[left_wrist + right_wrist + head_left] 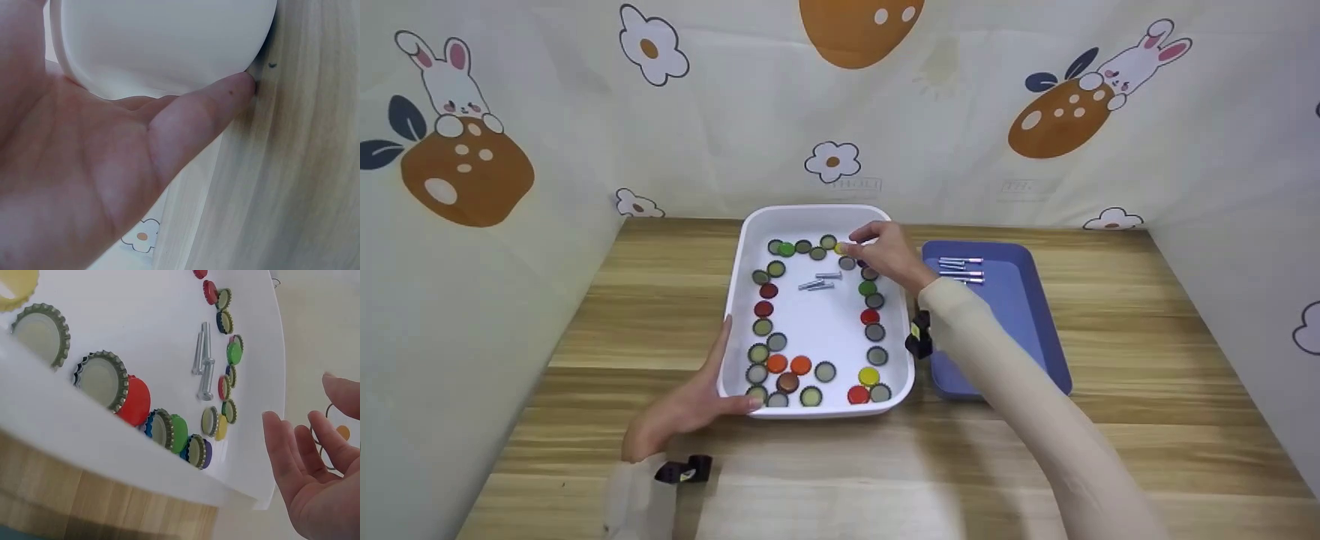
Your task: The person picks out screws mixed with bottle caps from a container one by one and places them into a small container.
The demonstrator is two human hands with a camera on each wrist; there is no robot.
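A white tray (817, 326) holds many bottle caps along its walls, some showing their coloured tops and others their grey undersides. Several silver bolts (819, 283) lie loose together in its middle. My left hand (690, 405) rests at the tray's near left corner, thumb over the rim and straight fingers along the outer wall. Over the far right part of the tray is my right hand (889, 255), its fingertips overlapping a yellow bottle cap (840, 248) in the head view. The right wrist view shows that hand (323, 472) with loosely bent, separated fingers and nothing between them.
A blue tray (1012, 315) stands close to the right of the white one, with several bolts (962, 270) near its far end. Under both is a wood-grain table (660, 300). A patterned cloth wall (750, 112) rises behind and at both sides.
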